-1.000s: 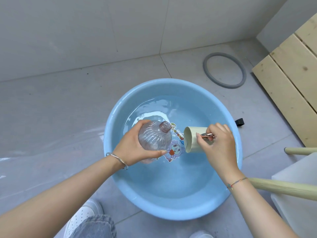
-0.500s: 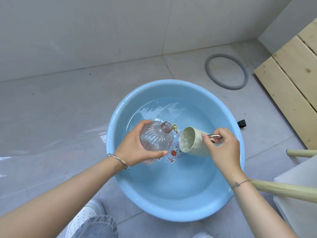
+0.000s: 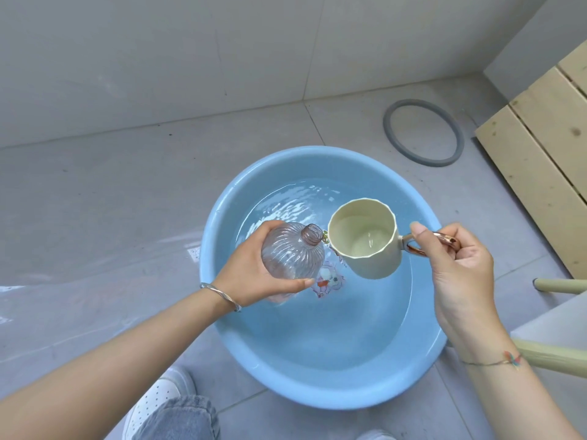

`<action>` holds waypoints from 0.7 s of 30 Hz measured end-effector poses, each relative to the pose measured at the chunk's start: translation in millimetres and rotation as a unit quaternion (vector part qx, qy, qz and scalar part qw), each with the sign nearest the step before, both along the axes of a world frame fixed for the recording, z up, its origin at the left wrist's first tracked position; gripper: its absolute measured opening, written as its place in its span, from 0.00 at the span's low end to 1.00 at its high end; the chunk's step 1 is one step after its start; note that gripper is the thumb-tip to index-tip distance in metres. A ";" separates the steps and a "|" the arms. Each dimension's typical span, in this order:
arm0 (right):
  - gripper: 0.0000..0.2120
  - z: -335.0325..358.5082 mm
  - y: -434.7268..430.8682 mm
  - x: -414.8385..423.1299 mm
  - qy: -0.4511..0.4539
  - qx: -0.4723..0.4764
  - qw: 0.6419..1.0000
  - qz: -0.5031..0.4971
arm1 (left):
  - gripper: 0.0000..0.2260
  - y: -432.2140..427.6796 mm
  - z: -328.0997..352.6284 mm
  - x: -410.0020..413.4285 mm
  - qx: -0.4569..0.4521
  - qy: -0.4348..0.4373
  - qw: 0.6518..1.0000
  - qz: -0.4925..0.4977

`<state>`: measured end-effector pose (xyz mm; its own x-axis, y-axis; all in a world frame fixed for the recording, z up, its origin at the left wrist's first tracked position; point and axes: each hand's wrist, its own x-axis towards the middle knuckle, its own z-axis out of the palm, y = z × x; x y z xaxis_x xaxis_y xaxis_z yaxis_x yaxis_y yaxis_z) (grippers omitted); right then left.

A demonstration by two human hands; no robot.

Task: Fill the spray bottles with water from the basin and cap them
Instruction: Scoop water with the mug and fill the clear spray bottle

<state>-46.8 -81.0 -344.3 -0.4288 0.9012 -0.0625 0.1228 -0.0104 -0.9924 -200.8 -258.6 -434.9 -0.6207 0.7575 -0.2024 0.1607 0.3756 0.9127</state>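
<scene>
A blue basin point(image 3: 222, 338) with water stands on the tiled floor in front of me. My left hand point(image 3: 247, 277) grips a clear ribbed spray bottle point(image 3: 292, 255), uncapped, tilted with its open neck toward the right, over the basin. My right hand point(image 3: 457, 268) pinches the copper handle of a cream mug point(image 3: 365, 239) held over the water. The mug's mouth faces up toward me, its rim close beside the bottle's neck, and a little water lies at its bottom. No cap or spray head is in view.
A grey rubber ring point(image 3: 422, 131) lies on the floor beyond the basin. Pale wooden boards point(image 3: 540, 147) lean at the right. Wooden legs point(image 3: 559, 285) and a white surface point(image 3: 559, 331) are at the right edge. My white shoe point(image 3: 155, 404) is near the basin.
My right hand has tipped the mug back from lying sideways toward the bottle's neck to mouth-up and lifted it. The bottle has stayed in my left hand in about the same place.
</scene>
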 end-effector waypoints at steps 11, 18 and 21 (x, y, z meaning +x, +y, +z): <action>0.18 19.8 -3.1 -0.2 -0.042 0.096 0.994 0.025 | 0.38 -0.5 1.6 1.7 0.001 -0.001 1.000 -0.010; 0.19 23.0 -8.1 -1.0 -0.090 0.198 0.975 0.045 | 0.38 0.2 2.0 2.1 -0.001 0.003 1.000 -0.015; 0.19 25.5 -9.3 -1.6 -0.092 0.238 0.965 0.055 | 0.38 0.0 2.9 2.7 -0.003 0.004 1.000 -0.014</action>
<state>-48.5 -90.3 -318.8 -0.5445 0.7964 0.2632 0.2724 0.4646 -0.8426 -198.1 -258.6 -432.0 -0.6009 0.7736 -0.2013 0.1790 0.3757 0.9093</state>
